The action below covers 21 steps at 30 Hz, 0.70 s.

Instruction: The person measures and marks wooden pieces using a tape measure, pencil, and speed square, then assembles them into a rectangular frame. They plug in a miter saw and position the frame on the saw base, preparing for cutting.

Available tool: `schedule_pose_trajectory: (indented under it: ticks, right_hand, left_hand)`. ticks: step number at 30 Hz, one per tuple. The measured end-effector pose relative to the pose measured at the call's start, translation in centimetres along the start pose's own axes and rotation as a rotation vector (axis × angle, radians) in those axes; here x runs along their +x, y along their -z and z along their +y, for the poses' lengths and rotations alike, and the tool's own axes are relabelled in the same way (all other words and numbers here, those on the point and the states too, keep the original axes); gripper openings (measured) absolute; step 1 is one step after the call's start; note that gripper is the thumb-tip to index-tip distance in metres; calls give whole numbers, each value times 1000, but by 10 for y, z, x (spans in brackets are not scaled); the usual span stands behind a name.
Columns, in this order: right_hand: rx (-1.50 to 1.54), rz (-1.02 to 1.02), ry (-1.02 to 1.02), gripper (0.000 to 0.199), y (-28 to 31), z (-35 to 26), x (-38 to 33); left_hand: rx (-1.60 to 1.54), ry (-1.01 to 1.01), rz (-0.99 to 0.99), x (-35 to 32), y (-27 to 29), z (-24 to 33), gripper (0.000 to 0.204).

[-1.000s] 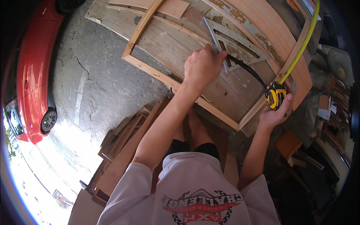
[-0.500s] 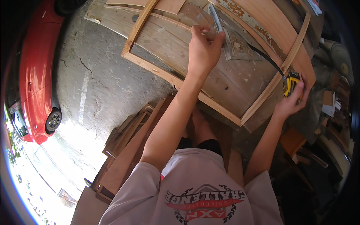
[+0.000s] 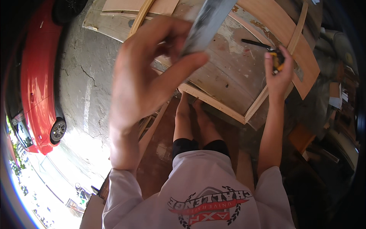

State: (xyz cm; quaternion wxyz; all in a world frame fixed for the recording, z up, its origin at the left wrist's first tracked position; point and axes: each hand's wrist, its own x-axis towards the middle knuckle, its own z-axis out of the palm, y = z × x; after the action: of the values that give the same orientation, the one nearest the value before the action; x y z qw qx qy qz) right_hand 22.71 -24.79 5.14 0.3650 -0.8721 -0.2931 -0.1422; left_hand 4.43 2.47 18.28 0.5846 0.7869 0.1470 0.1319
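Note:
Raised close to the camera, my left hand point(image 3: 145, 72) pinches a flat grey metal strip point(image 3: 209, 24) that looks like a ruler; its upper end runs out of the picture. My right hand point(image 3: 280, 74) is closed round a yellow and black tape measure point(image 3: 279, 61), partly hidden by the fingers. A short dark strip point(image 3: 253, 42) reaches left from the tape measure over the work surface. Below both hands, a light wooden frame point(image 3: 217, 105) lies on a stained board surface point(image 3: 232, 82); my left hand hides part of the frame.
A curved plywood piece point(image 3: 305, 76) lies at the right side of the surface. On the concrete floor point(image 3: 78, 84) at far left stands a red car point(image 3: 38, 87). Wooden pieces point(image 3: 150, 129) lean low beside my legs, with dim clutter point(image 3: 335, 95) at the right.
My left hand has come up toward the camera with the metal strip, off the board. My right hand has moved left and farther away with the tape measure.

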Motion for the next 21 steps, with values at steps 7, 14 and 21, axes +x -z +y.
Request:
schedule_pose_trajectory:
  ticks: [7,14,21]
  right_hand:
    - [-261,-173,236,44,-22,1,-3]
    - [179,-222,50,28,-9,-56,-62]
    - [326,-555,135,48,-35,-106,-123]
  left_hand:
    - [1039,-434,-138,-71,57,-32,25]
    - [990,-528,-342,-99,51,-116,29]
    - [948,-540,-392,-78,37,-157,33]
